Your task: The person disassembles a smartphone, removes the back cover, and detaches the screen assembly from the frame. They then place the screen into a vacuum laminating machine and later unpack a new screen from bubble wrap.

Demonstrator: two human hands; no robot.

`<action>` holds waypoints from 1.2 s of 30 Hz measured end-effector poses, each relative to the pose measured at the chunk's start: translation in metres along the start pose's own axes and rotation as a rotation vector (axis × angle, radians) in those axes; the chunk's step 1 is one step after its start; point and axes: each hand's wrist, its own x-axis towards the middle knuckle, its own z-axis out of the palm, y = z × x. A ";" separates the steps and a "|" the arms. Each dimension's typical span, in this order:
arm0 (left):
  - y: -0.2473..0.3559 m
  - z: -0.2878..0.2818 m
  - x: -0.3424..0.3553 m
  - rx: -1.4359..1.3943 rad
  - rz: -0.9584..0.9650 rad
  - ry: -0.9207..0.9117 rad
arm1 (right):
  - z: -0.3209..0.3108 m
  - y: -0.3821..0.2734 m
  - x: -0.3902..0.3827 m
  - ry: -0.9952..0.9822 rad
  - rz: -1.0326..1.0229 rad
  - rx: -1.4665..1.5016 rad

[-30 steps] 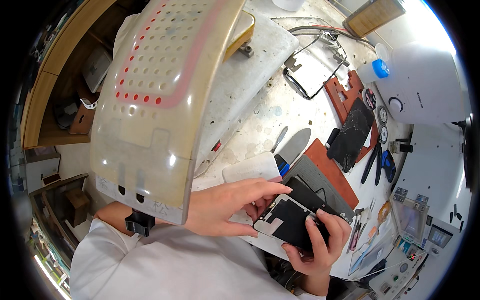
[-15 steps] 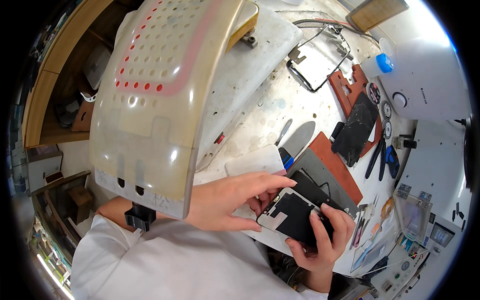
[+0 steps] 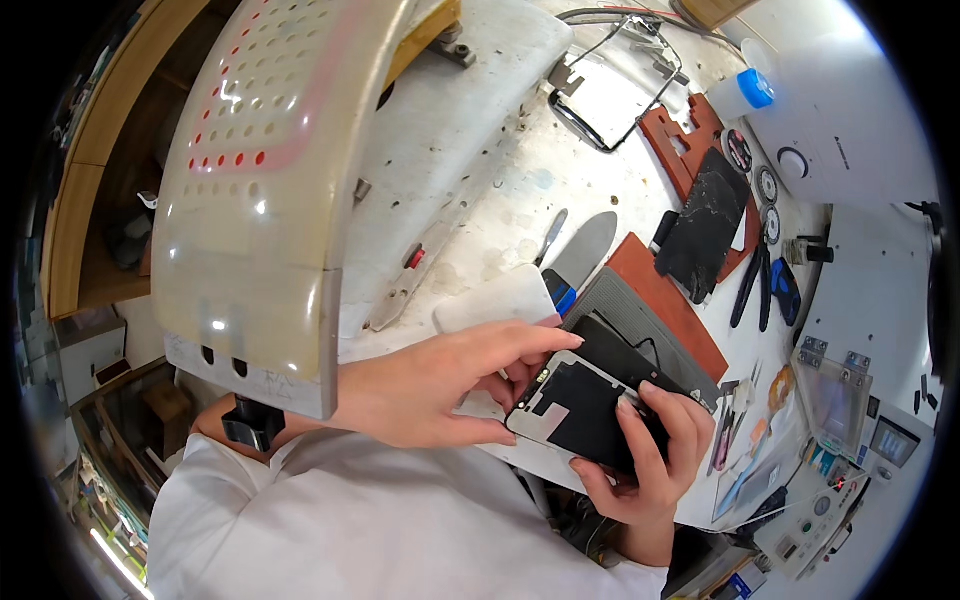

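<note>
A white worktop point(image 3: 515, 235) runs through the middle of the frame, scattered with parts and tools; a yellowed, translucent hood point(image 3: 245, 240) dotted with holes fills the upper left; a worker's white garment point(image 3: 330, 520) spreads across the lower left; a white machine point(image 3: 850, 140) with a round knob stands at the upper right; just below and right of centre, the left hand point(image 3: 455, 385) grasps the left end of a black-and-silver panel point(image 3: 590, 405), thumb at one corner, while the right hand point(image 3: 655, 465) grips the opposite end, fingertips on its face; a dark slab point(image 3: 612, 350) shows just beyond the panel; a cracked black screen point(image 3: 705, 225) lies right of centre; black-handled pliers point(image 3: 752, 290) rest near it; a blue-capped bottle point(image 3: 740, 93) stands at the upper right.
</note>
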 end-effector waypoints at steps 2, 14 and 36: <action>0.000 0.000 0.002 -0.001 -0.020 0.001 | -0.001 0.001 0.000 -0.003 0.008 0.007; -0.004 0.000 0.000 0.016 -0.004 0.006 | 0.000 0.001 0.000 0.013 0.003 0.018; -0.001 -0.001 0.002 -0.007 0.006 -0.024 | -0.002 0.002 0.001 0.011 0.004 -0.002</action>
